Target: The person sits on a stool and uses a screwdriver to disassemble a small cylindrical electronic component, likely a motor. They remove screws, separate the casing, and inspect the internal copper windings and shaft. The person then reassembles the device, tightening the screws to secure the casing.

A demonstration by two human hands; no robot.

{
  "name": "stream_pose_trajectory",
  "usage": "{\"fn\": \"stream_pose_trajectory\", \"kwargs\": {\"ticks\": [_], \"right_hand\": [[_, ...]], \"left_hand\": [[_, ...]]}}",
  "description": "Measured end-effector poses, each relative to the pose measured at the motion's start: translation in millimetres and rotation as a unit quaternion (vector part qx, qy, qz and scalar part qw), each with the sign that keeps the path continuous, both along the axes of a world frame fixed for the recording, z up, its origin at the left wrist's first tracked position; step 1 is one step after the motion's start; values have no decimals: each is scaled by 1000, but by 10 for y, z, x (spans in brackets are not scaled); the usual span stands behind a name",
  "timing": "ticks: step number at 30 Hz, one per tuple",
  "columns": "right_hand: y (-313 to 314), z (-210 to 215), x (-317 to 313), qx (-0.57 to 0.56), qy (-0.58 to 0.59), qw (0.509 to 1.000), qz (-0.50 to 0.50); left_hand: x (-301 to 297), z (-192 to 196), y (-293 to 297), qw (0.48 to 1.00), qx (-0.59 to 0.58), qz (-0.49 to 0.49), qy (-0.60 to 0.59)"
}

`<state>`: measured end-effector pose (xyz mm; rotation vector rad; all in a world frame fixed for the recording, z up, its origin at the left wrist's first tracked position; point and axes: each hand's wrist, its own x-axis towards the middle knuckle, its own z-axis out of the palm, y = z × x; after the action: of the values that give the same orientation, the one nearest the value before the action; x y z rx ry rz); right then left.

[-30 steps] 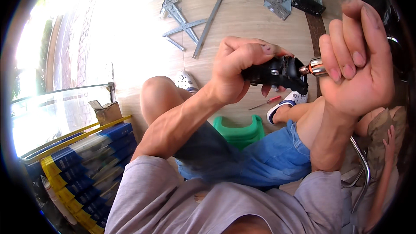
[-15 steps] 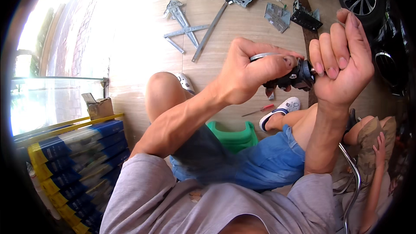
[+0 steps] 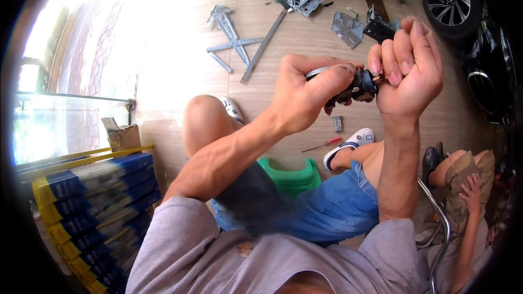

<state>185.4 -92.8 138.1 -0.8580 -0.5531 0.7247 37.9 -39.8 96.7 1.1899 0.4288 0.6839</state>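
Motor part: small black motor part [image 3: 357, 86] is sitting between both hands.
Left hand [image 3: 305, 95]: is gripping its body, fingers curled tight.
Right hand [image 3: 406, 68]: is pinching its coppery end, fingers closed.
Screwdriver [image 3: 322, 144]: is lying on the floor below the hands.

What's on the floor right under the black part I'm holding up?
Below the black part held by the left hand and right hand, a small grey piece and red-handled screwdriver lie on the wooden floor; the hands cover the rest.
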Motion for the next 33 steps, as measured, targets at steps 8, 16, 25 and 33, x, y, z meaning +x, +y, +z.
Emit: {"fn": "stream_pose_trajectory", "kwargs": {"ticks": [8,16,25,33], "right_hand": [[-52,-49,-89,70,-107,991,-41],[-54,-30,-34,55,-56,997,23],[-21,-55,-55,44,-28,998,31],[-124,96,203,203,-163,945,197]], "left_hand": [[-61,66,45,1000,-16,-3,-13],[-123,73,46,997,66,10,27],[-117,14,50,986,163,12,32],[83,-57,98,922,-282,-244,-102]]}}
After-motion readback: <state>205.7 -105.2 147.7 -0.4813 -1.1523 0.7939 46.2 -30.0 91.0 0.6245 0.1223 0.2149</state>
